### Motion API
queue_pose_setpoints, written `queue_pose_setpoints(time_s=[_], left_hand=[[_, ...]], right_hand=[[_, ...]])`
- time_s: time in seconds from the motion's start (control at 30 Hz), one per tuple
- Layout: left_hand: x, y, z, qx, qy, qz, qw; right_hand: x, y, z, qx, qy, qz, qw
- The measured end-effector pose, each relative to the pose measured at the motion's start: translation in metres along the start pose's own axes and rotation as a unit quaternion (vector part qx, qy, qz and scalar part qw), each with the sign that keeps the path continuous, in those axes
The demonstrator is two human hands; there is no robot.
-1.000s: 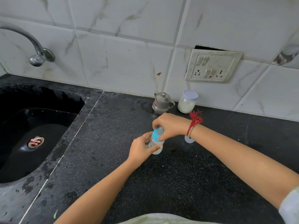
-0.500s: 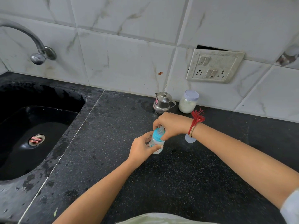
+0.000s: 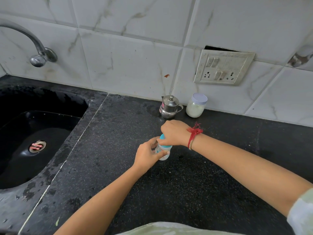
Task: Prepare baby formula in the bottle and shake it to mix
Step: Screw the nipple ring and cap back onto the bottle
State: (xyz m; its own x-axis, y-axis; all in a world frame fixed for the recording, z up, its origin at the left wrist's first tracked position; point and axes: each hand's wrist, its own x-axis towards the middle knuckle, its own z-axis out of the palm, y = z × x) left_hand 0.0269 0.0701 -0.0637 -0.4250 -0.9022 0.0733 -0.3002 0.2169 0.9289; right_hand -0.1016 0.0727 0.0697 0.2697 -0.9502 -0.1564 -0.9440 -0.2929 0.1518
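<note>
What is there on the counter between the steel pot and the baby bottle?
In the head view, the right hand lies between the steel pot and the baby bottle, gripping its blue top. A short bare stretch of black counter separates pot and hand.

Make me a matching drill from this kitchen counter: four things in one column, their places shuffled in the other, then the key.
Things:
1. baby bottle
2. steel pot
3. white jar
4. tap

Places:
A. on the wall above the sink
B. by the wall, under the switch panel
C. between both hands
D. by the wall, just left of the jar

Pairs: 1-C, 2-D, 3-B, 4-A
</note>
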Motion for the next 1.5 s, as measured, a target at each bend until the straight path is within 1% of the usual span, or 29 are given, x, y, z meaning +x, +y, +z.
queue_pose_setpoints(time_s=[0.1, 0.17, 0.2, 0.3, 0.33, 0.4, 0.47, 0.6, 0.7, 0.8, 1.07, 1.27, 1.4, 1.5], left_hand=[[-0.001, 0.000, 0.000, -0.006, 0.005, -0.004, 1.000], [-0.001, 0.000, 0.000, -0.006, 0.005, -0.006, 1.000], [-0.001, 0.001, -0.001, -0.007, 0.004, -0.006, 1.000], [0.000, 0.000, 0.000, -0.012, 0.000, -0.009, 1.000], [0.000, 0.000, 0.000, -0.013, 0.002, -0.012, 1.000], [0.001, -0.001, 0.001, -0.013, 0.003, -0.015, 1.000], [0.001, -0.001, 0.001, -0.016, 0.001, -0.014, 1.000], [0.000, 0.000, 0.000, -0.017, -0.002, -0.013, 1.000], [0.001, 0.000, -0.001, -0.013, -0.006, -0.006, 1.000], [0.001, 0.000, -0.002, -0.001, -0.009, 0.003, 1.000], [0.000, 0.001, -0.002, 0.025, -0.010, 0.011, 1.000], [0.001, 0.002, 0.000, 0.032, 0.002, 0.000, 0.999], [0.001, 0.003, -0.001, 0.056, -0.002, 0.010, 0.998], [0.002, 0.004, -0.003, 0.080, -0.006, 0.021, 0.997]], right_hand=[[0.002, 0.001, 0.000, -0.029, 0.005, 0.036, 0.999], [0.001, 0.006, -0.005, -0.008, -0.009, 0.033, 0.999], [-0.001, 0.008, -0.009, 0.007, -0.032, 0.012, 0.999], [-0.006, 0.011, -0.018, 0.045, -0.155, -0.061, 0.985], [-0.007, 0.010, -0.017, 0.047, -0.169, -0.076, 0.982], [-0.008, 0.008, -0.011, 0.041, -0.138, -0.088, 0.986], [-0.007, 0.008, -0.009, 0.034, -0.104, -0.082, 0.991], [-0.001, 0.011, -0.009, 0.027, -0.078, -0.045, 0.996], [0.004, 0.012, -0.005, 0.021, -0.077, -0.033, 0.996], [0.004, 0.012, -0.001, 0.039, -0.059, -0.022, 0.997], [-0.004, 0.004, 0.004, 0.099, -0.010, 0.061, 0.993], [-0.005, 0.004, 0.005, 0.095, -0.036, 0.069, 0.992], [-0.008, 0.008, 0.000, 0.134, -0.071, 0.019, 0.988], [-0.008, 0.008, -0.003, 0.133, -0.078, -0.004, 0.988]])
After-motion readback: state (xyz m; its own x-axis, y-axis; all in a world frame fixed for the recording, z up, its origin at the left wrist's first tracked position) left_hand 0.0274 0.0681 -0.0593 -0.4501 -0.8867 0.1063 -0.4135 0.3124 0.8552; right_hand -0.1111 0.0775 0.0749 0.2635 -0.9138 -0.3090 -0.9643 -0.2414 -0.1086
